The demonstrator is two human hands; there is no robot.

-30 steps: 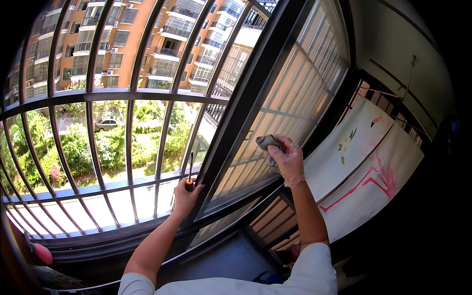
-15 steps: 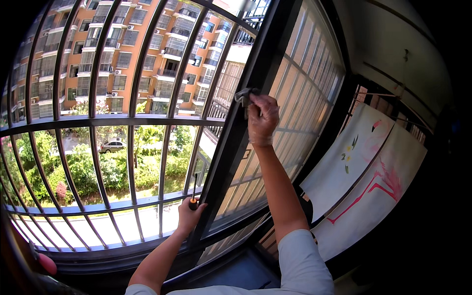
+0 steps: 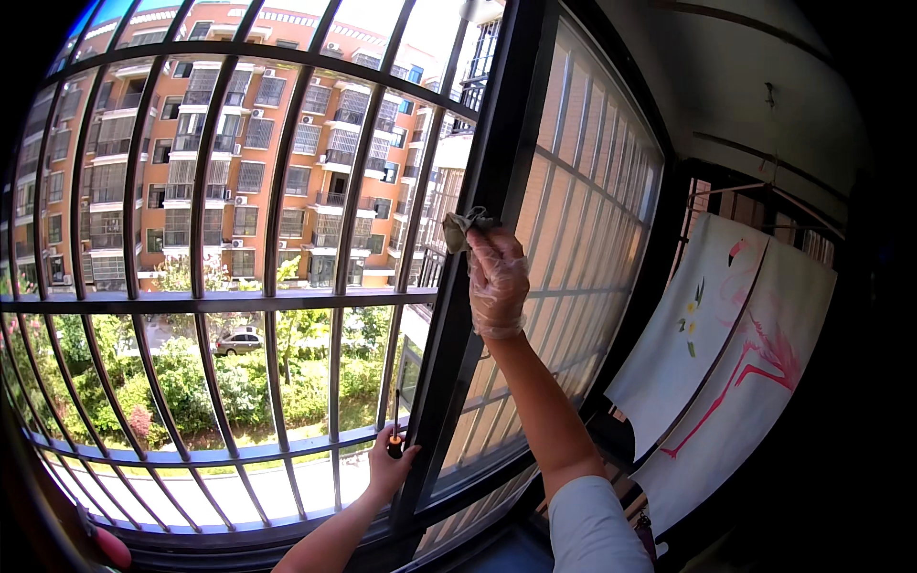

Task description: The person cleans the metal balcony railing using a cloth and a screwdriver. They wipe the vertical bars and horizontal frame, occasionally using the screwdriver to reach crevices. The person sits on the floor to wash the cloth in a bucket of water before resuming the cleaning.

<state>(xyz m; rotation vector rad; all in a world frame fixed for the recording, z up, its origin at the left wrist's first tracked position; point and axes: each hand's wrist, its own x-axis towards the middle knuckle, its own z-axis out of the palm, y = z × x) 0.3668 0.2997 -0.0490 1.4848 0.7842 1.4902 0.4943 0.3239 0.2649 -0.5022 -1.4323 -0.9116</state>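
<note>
My right hand (image 3: 499, 285), in a clear plastic glove, is raised and closed on a grey cloth (image 3: 459, 232). The cloth lies against the upright dark window frame (image 3: 449, 296). Lower down, my left hand (image 3: 386, 470) is wrapped round a screwdriver (image 3: 394, 445) with a black and orange handle, its thin shaft pointing up. That hand rests beside the same frame, close to the window bars.
Metal security bars (image 3: 229, 304) cover the opening on the left. A sliding glass pane (image 3: 583, 181) stands right of the frame. Farther right hangs a white split curtain (image 3: 735, 353) with a flamingo print. Something pink (image 3: 113, 548) shows at the lower left.
The view has tilted upward, so the window and both hands sit lower in the picture. My right hand and the cloth have shifted slightly up along the frame. Both grips stay the same.
</note>
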